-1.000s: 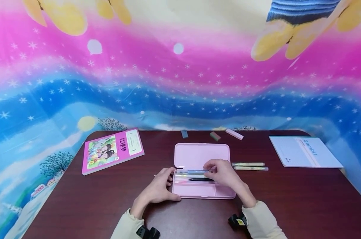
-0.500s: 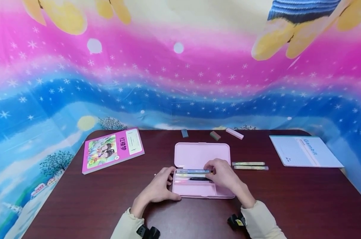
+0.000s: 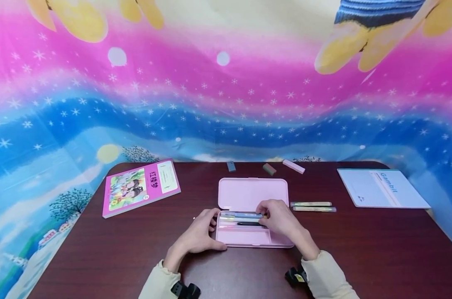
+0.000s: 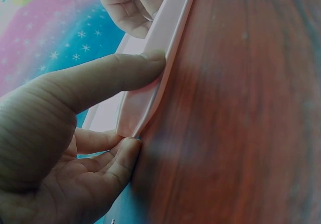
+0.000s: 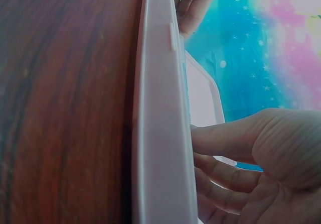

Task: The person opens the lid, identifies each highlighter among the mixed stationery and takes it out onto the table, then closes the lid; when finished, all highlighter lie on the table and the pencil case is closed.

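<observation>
A pink pencil case (image 3: 244,237) lies on the table with its lid (image 3: 252,193) swung back. My left hand (image 3: 196,234) grips the case's left end, thumb on the front wall and fingers round the side, as the left wrist view also shows. Inside the case, my right hand (image 3: 279,216) pinches the right end of a blue pen (image 3: 242,215) in the rear compartment; its fingertips are partly hidden. A black pen (image 3: 250,224) and several light-coloured pens lie beside it. The front compartment holds nothing in its visible part.
Two pale markers (image 3: 311,204) lie right of the lid. Behind it are a blue-grey eraser (image 3: 231,167), a brown-green eraser (image 3: 269,169) and a pink-white block (image 3: 294,167). A pink book (image 3: 141,187) is at left, a white notebook (image 3: 382,189) at right.
My right fingers have shifted very slightly right, and more of the blue pen shows. The left hand keeps its hold on the case.
</observation>
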Motion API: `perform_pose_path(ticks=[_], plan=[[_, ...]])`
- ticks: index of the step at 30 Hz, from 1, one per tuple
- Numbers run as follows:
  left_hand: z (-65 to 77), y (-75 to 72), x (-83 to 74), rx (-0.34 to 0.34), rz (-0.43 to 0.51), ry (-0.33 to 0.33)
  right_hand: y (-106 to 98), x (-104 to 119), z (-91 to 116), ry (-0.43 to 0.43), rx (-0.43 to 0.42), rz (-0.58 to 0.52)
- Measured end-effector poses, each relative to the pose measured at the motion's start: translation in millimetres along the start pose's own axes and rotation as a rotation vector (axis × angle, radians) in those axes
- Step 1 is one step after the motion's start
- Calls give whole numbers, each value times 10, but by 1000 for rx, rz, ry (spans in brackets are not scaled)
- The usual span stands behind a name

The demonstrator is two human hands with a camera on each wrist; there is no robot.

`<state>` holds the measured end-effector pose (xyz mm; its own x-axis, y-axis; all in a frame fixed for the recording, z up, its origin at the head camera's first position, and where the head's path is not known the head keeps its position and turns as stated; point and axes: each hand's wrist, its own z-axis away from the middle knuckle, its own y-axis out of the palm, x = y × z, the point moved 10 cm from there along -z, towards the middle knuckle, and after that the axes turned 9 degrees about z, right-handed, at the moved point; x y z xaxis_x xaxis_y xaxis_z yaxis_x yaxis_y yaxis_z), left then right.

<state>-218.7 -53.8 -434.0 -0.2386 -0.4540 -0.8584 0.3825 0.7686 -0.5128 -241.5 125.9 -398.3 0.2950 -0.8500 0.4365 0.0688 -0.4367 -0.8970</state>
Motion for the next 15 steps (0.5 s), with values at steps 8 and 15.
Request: perform_pose_path(ticks=[8, 15], plan=[[2, 15, 7, 7, 0, 0, -1, 19, 14, -24, -3, 61], [10, -3, -13, 1, -7, -3, -27, 46, 14, -91, 27, 21]])
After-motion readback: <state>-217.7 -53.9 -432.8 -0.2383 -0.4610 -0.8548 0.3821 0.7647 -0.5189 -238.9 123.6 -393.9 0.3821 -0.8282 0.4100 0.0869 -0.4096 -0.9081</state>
